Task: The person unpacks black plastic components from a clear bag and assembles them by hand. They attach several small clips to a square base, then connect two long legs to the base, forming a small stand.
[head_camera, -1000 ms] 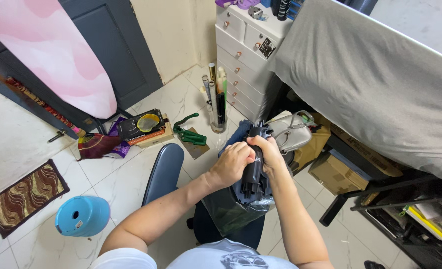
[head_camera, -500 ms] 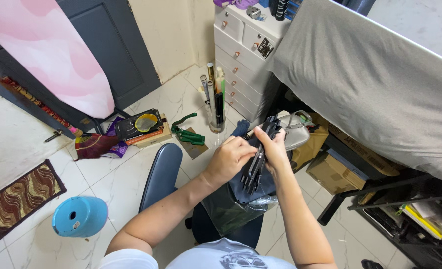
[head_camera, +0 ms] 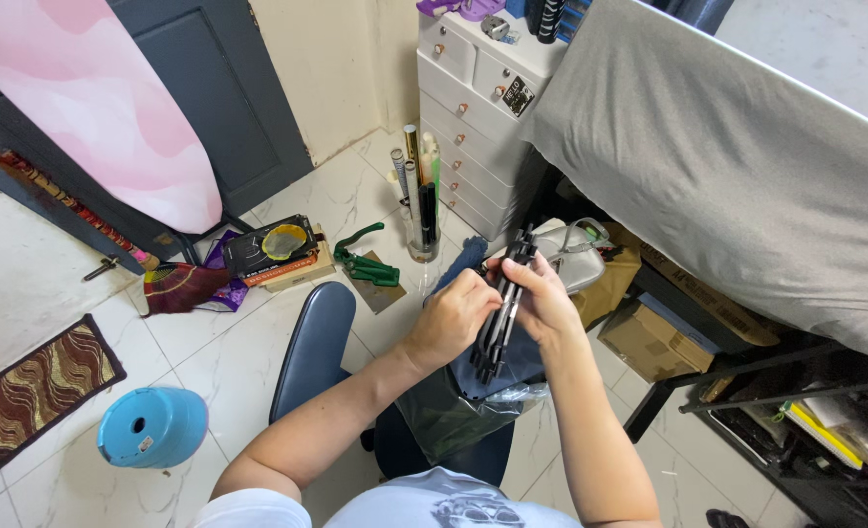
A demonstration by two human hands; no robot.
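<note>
I hold a folded black tripod (head_camera: 505, 303) between both hands, over my lap, its legs bunched and tilted up to the right. My left hand (head_camera: 451, 318) grips its left side near the middle. My right hand (head_camera: 543, 301) wraps the right side, fingers over the legs. Under the hands lie a clear plastic bag (head_camera: 444, 416) and a dark blue cloth (head_camera: 522, 357) on a blue chair (head_camera: 315, 342).
A white drawer unit (head_camera: 473, 98) stands ahead, next to a grey-covered table (head_camera: 737, 166). Cardboard boxes (head_camera: 649, 332) and a grey bag (head_camera: 576, 259) sit beneath it. A glass of pens (head_camera: 422, 220), green clamp (head_camera: 361, 259), blue stool (head_camera: 151, 427), rug (head_camera: 38, 386) and pink ironing board (head_camera: 102, 108) are on the left.
The tripod has been turned from a bulky end-on bundle into a slim upright stick, raised slightly. My hands shifted up along it.
</note>
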